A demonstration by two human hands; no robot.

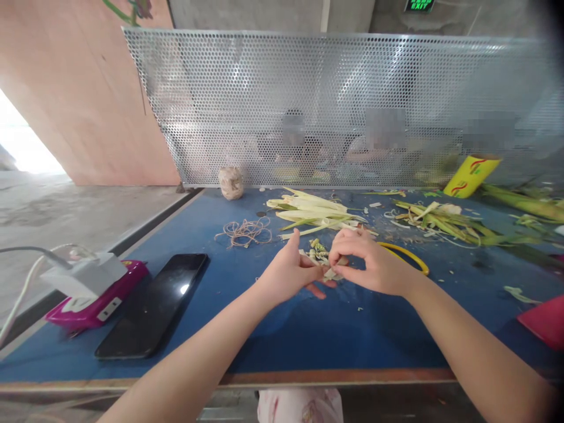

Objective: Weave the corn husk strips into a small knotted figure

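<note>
My left hand [294, 269] is closed around the lower side of a small pale corn husk bundle [318, 251], its thumb pointing up. Greenish, crinkled bits show at the top of the bundle. From the other side, my right hand [362, 258] pinches the bundle's edge with bent fingers; part of the bundle is hidden behind the fingers. Just beyond my hands lie long pale corn husks [308, 210]. To the left of them rests a loose tangle of thin twine [245, 232]. A yellow ring-shaped strip [409, 257] lies by my right wrist.
A black phone [152, 308] and a magenta power strip [99, 302] with a white charger [83, 275] are at left. More husks [440, 220], a yellow roll [472, 176] and a red object [546, 322] are at right. A perforated metal panel [264, 76] stands behind, people beyond it.
</note>
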